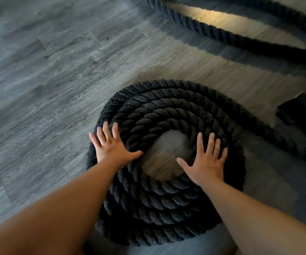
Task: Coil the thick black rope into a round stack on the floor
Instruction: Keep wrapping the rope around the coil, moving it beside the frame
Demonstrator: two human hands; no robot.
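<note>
Thick black twisted rope laid in round stacked coil on grey wood floor, bare floor seen in centre. Loose length trailed right, then looped across top. Left hand and right hand pressed flat, fingers spread, on coil.

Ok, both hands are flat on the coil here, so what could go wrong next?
The left hand and right hand lie open on the coil, gripping nothing, so pressing might spread the stacked turns sideways. Much loose rope lies uncoiled beyond; pulling it in could tug the stack off round or catch the dark object beside it.
</note>
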